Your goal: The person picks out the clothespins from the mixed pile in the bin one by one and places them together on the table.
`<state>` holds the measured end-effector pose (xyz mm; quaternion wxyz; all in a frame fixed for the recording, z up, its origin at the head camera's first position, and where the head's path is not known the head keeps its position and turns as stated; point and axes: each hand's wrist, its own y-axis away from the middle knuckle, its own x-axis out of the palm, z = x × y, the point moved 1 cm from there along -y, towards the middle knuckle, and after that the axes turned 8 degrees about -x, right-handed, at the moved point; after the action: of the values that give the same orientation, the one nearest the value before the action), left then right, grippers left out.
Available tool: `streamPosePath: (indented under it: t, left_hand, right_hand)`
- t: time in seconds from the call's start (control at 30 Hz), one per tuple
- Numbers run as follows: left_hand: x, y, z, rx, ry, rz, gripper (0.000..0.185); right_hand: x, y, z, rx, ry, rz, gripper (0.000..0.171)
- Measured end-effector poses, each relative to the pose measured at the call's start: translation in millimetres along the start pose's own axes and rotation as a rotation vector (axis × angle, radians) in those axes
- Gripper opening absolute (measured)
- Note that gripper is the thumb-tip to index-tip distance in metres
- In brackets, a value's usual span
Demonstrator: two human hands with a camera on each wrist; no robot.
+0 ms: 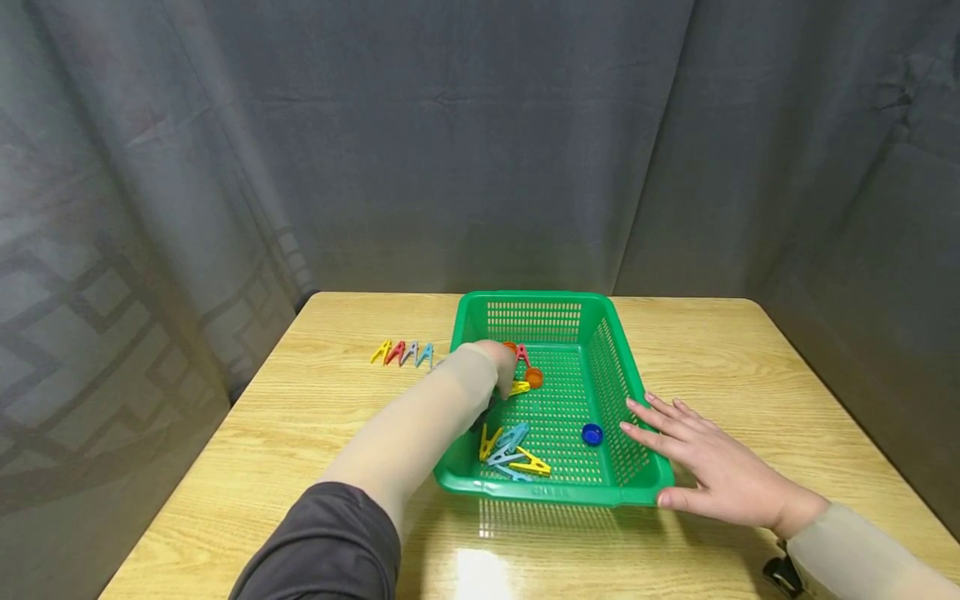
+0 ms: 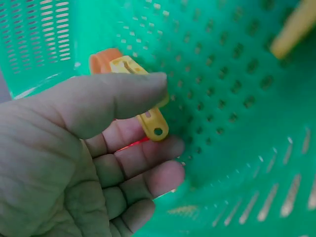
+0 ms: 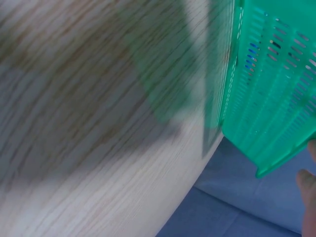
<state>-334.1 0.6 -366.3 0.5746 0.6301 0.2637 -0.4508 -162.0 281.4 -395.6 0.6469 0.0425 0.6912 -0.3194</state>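
Light wood-grain table [image 1: 697, 350], rounded back corners, w/ a bright glare patch at the near edge. Behind it and on both sides hang dark grey curtains [image 1: 465, 167], creased; the L one has a blocky lattice pattern. R wrist view shows the table's grain close up, w/ a greenish reflection next to the basket.

Green plastic basket [image 1: 637, 492], slotted walls and perforated floor, sits mid-table. Writing: faint raised marks on its near rim, too small to read; no. or brand can't be made out.

L hand [image 1: 501, 362] is down inside the basket, at its L side; thumb and fingers pinch a yellow clothespin [image 2: 153, 121], w/ an orange cap [image 1: 534, 377] just beside it. R hand [image 1: 712, 471] is well apart from the L, fingers spread, resting on the basket's R rim nr the front corner.

Also in the basket: a pinkish-red clothespin [image 1: 522, 356] and a second orange cap [image 1: 509, 345], partly hidden, toward the back; a small pile of blue & yellow clothespins [image 1: 531, 462] at front L; a dark blue cap [image 1: 592, 434] at front R.

On the table, L of the basket, approx. in a row: yellow, red, grey & blue clothespins [image 1: 396, 353].

Beige sleeves [image 1: 405, 433] cover both forearms.
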Motion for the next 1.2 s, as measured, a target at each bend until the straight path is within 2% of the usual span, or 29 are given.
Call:
streamPosePath:
  t: [0.2,0.37,0.67,0.83,1.0,1.2]
  left_hand:
    - [-4.0,-13.9,4.0,0.159,0.005,-0.046,0.013]
    - [-8.1,-18.9,7.5,0.235,0.158,-0.048,0.02]
    - [-12.4,-15.4,9.9,0.29,0.366,-0.097,0.035]
    - [-16.2,-12.6,11.0,0.298,0.407,-0.128,0.034]
    - [-20.7,-14.3,16.8,0.343,0.453,-0.142,0.03]
    - [-28.4,-5.3,22.0,0.364,0.481,-0.183,0.032]
  right_hand:
    - [-0.5,0.1,-0.5,0.007,-0.001,0.007,0.078]
    - [-0.1,-0.4,-0.8,0.002,0.0,0.0,0.078]
    - [0.4,0.1,-1.1,0.005,0.002,0.003,0.078]
    - [0.2,0.6,-1.4,0.009,0.003,0.013,0.078]
    - [-1.0,1.3,-1.7,0.013,0.0,0.02,0.078]
    - [-1.5,1.8,-1.7,0.014,0.001,0.016,0.078]
